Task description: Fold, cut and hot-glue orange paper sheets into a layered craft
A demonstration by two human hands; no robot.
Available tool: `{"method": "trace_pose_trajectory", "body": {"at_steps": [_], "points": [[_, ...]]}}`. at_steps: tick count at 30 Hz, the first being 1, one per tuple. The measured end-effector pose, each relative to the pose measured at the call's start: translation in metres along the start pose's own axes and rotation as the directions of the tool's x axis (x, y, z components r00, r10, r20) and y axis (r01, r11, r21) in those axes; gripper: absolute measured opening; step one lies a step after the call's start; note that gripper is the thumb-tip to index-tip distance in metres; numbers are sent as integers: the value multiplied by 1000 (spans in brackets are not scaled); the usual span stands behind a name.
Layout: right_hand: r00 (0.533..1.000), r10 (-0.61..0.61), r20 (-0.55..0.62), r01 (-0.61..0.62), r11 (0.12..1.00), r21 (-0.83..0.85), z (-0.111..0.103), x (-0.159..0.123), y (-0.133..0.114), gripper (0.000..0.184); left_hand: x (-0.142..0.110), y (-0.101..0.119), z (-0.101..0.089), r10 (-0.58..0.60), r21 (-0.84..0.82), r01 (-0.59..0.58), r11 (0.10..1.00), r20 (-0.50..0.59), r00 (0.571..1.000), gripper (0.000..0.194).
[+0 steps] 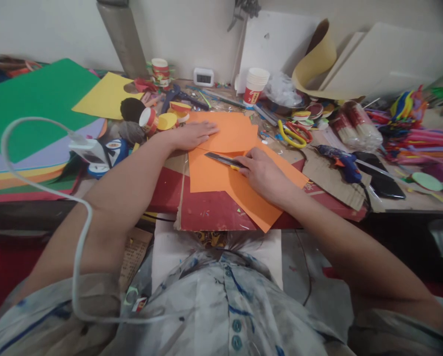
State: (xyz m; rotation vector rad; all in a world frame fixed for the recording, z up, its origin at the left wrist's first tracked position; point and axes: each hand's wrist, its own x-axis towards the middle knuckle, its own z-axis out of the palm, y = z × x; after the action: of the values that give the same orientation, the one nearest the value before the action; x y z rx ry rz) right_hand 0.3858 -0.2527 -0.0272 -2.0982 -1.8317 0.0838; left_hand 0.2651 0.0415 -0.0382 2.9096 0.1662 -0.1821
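Observation:
Sheets of orange paper (210,173) lie overlapping on a red cardboard mat (206,210) at the table's front edge. My left hand (195,135) rests flat, fingers stretched out, on the upper part of the orange paper. In my right hand (260,170) is a utility knife (224,160), gripped with its blade pointing left over the paper. The paper's upper piece has a raised edge just above the knife. Whether the blade touches the paper, I cannot tell.
Yellow-handled scissors (292,134), a glue gun (340,162) on cardboard and a black phone (380,175) lie to the right. Paper cups (256,86) stand behind. Large coloured sheets (31,104) fill the left side. A white cable (82,237) loops past my left arm.

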Motion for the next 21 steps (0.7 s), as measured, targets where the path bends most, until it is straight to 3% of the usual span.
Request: {"method": "trace_pose_trajectory", "body": {"at_steps": [4, 6, 9, 11, 14, 16, 21], "points": [[998, -26, -57, 29, 998, 56, -21, -18, 11, 32, -6, 10, -4, -33, 11, 33, 999, -23, 999, 64], [991, 3, -134, 4, 999, 49, -35, -27, 26, 32, -10, 23, -8, -64, 32, 67, 997, -85, 994, 63], [955, 133, -266, -144, 989, -24, -49, -32, 59, 35, -12, 47, -13, -25, 52, 35, 998, -187, 982, 67], [924, 210, -321, -245, 967, -74, -51, -29, 79, 37, -9, 63, -12, 18, 45, -10, 999, -166, 986, 73], [903, 278, -328, -338, 930, -143, -45, -14, 96, 44, -3, 79, -6, 35, 54, -28, 998, -128, 991, 75], [904, 322, -282, -381, 905, -188, -39, 2, 98, 46, 0, 83, -2, 38, 64, -32, 997, -109, 993, 63], [844, 485, -228, -531, 815, -233, -31, 47, 92, 43, 1, 75, 2, 78, 79, -69, 994, -120, 990, 49]]}}
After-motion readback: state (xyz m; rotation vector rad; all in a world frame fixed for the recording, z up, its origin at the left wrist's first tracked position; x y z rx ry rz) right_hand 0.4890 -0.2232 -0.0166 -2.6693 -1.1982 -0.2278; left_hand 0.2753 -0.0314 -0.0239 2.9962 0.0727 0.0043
